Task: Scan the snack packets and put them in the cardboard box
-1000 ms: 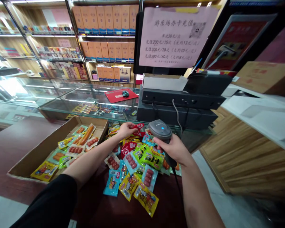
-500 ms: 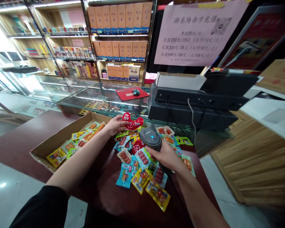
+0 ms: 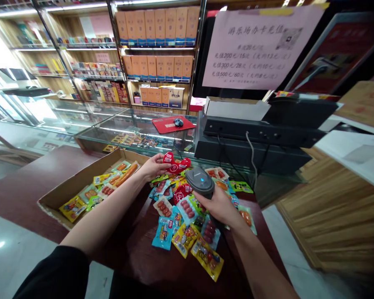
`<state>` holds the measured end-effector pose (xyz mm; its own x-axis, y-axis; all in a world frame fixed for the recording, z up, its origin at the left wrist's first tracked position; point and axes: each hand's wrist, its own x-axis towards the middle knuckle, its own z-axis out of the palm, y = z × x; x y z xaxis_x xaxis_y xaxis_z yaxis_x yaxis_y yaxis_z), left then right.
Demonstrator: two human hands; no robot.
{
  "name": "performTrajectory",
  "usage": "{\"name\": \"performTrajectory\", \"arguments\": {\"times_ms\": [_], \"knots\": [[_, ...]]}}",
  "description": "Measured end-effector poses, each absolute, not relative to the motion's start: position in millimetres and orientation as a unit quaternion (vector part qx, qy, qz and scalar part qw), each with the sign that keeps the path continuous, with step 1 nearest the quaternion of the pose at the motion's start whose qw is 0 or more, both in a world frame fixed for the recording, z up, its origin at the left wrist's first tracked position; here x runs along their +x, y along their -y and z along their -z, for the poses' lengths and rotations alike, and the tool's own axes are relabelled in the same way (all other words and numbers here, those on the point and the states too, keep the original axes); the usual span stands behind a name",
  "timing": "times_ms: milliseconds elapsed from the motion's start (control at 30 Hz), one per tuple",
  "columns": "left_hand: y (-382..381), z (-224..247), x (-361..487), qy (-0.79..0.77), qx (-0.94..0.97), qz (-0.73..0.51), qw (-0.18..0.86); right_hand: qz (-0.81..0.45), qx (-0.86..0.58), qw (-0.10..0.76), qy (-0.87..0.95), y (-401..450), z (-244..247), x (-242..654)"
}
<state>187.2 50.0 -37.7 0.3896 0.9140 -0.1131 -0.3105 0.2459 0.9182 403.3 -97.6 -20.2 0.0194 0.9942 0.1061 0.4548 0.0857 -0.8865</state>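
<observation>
Between the fingers of my left hand (image 3: 156, 167) is a red curved snack packet (image 3: 177, 164) with white label patches, held just above the pile. My right hand (image 3: 220, 204) grips a dark grey barcode scanner (image 3: 200, 182) by its handle; a blue light glows on its top, and its head points toward the red packet. Beneath both hands lie several small snack packets, among them a sausage packet (image 3: 187, 209), a blue packet (image 3: 163, 233) and a yellow packet (image 3: 208, 256). Another red packet (image 3: 181, 192) rests in the pile by the scanner.
Left of the pile, an open cardboard box (image 3: 54, 193) holds more packets on the dark red table (image 3: 137, 261). Behind it run a glass counter (image 3: 112, 124) with a red mouse pad (image 3: 162, 123) and a black cash-register unit (image 3: 246, 141). Boxed goods (image 3: 156, 27) line the back shelves.
The red packet and my left hand have shifted slightly right and down in view. The scanner has moved a little right and down too. Both grips stay the same.
</observation>
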Motion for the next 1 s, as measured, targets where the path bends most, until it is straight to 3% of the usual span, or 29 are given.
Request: {"name": "performTrajectory", "arguments": {"times_ms": [667, 1000], "knots": [[-57, 18, 180, -0.363, 0.419, -0.440, 0.707, -0.333, -0.576, 0.398, 0.632, 102, 7, 399], [-53, -3, 70, -0.431, 0.409, -0.506, 0.626, -0.414, -0.559, 0.378, 0.611, 101, 17, 398]]}}
